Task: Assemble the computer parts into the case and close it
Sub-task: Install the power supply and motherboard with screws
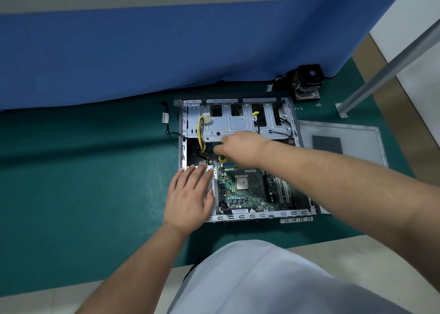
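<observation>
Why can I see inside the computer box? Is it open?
Open. The computer case lies with its motherboard showing, and its side panel rests on the mat beside it.

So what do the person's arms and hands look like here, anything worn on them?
Both arms are bare from as far up the forearm as the picture shows down to the fingers: no sleeves, gloves, watch, rings or wrist straps on the left hand or the right hand. No markings show. Light grey clothing covers the lap below.
</observation>
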Demonstrator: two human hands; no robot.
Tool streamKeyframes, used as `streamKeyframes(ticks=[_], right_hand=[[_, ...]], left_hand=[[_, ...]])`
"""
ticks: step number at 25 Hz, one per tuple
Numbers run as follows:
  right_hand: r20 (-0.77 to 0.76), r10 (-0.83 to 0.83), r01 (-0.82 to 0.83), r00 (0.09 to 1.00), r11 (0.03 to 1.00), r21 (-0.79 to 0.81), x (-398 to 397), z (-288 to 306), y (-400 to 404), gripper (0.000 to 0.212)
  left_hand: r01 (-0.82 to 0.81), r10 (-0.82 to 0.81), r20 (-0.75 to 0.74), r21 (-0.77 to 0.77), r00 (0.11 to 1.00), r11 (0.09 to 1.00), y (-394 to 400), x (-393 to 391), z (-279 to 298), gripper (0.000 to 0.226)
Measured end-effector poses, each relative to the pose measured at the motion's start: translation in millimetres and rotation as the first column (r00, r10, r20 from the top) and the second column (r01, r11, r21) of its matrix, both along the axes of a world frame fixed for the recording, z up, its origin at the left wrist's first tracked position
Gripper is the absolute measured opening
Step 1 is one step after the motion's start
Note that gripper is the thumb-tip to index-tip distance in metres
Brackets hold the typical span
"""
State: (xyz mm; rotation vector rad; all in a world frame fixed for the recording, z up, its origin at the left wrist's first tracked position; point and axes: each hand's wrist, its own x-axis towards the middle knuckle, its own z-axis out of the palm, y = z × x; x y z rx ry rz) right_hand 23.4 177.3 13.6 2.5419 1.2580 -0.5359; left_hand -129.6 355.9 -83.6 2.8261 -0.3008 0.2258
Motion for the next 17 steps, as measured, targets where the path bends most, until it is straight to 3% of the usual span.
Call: streamKeyframes(ticks=[1, 4, 9, 14, 17], right_hand=[[0.043, -0.103, 0.102, 0.994, 0.995, 0.017, -5.1, -3.7, 1.4, 0.021], [0.081, -0.387, 0.388, 0.919, 0.922, 0.008, -10.3, -10.9, 6.2, 0.035], [-0.043, -0.430, 0.431, 0.902, 0.902, 0.028, -9.2, -9.6, 9.6, 0.042], [-0.076, -0.453, 0.458, 0.888, 0.885, 0.082, -0.9, -3.7, 5.3, 0.019], [-0.074, -0.487, 0.492, 0.870, 0.865, 0.095, 2.1, 2.7, -2.3, 0.021]], left_hand=[[0.000, 0.000, -0.001, 0.001, 1.000, 1.000, -0.1, 0.3, -0.1, 0.049], [0.002, -0.002, 0.005, 0.003, 1.000, 1.000, 0.1, 0.5, -1.2, 0.049], [0.007, -0.006, 0.018, -0.010, 1.000, 1.000, 0.2, 1.0, -2.5, 0.049], [0.004, -0.003, 0.022, -0.021, 1.000, 1.000, 0.3, 0.4, -1.4, 0.049], [0.010, -0.010, 0.001, -0.021, 1.000, 1.000, 0.1, 1.4, -0.8, 0.049]])
